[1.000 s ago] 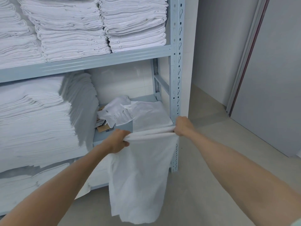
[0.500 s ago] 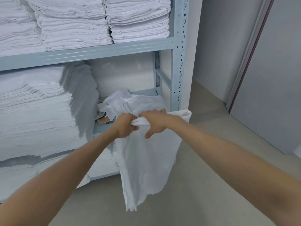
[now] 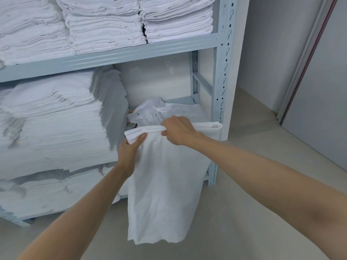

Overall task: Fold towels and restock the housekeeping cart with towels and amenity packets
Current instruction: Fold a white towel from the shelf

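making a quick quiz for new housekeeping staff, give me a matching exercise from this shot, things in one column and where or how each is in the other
Things:
1. left hand
2. right hand
3. hanging towel
4. folded towel stacks

Places or states:
A. on the top shelf
B. draped down in front of the rack
C. grips the towel's top edge near the middle
D. pinches the towel's left corner

Pairs: 1-D, 2-C, 3-B, 4-A
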